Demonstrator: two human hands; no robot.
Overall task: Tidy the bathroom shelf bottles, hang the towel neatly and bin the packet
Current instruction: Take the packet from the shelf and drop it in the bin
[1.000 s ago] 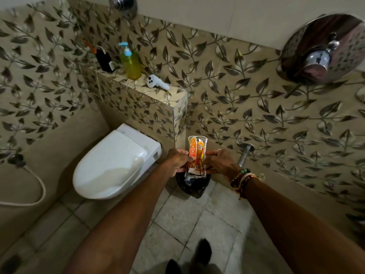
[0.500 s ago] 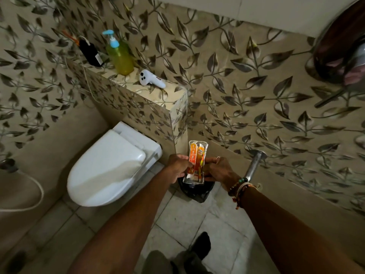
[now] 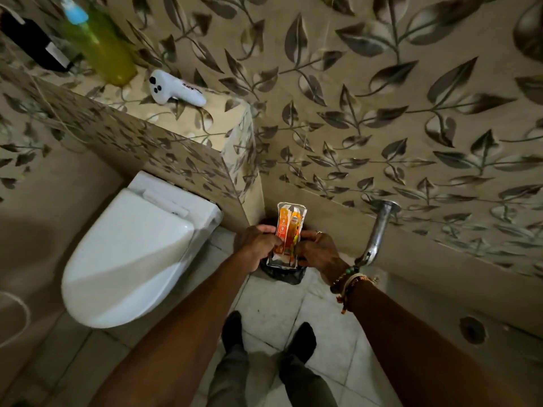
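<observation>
An orange and clear plastic packet (image 3: 289,234) stands upright between both hands, low in the corner. My left hand (image 3: 260,245) grips its left edge and my right hand (image 3: 316,254) grips its right edge. Directly beneath it sits a small bin lined with a black bag (image 3: 286,274), mostly hidden by the hands and the packet. On the tiled shelf (image 3: 188,121) above the toilet stand a yellow-green pump bottle (image 3: 101,45) and a black bottle (image 3: 32,42), both blurred. No towel is in view.
A white controller-like device (image 3: 173,89) lies on the shelf's right end. The white toilet (image 3: 132,254) with its lid down stands left of the bin. A chrome pipe (image 3: 377,230) juts from the wall to the right. My feet (image 3: 264,336) stand on the floor tiles.
The view has moved closer and tilted down. Both hands have lowered the packet a little toward the black-lined bin, keeping the same hold.
</observation>
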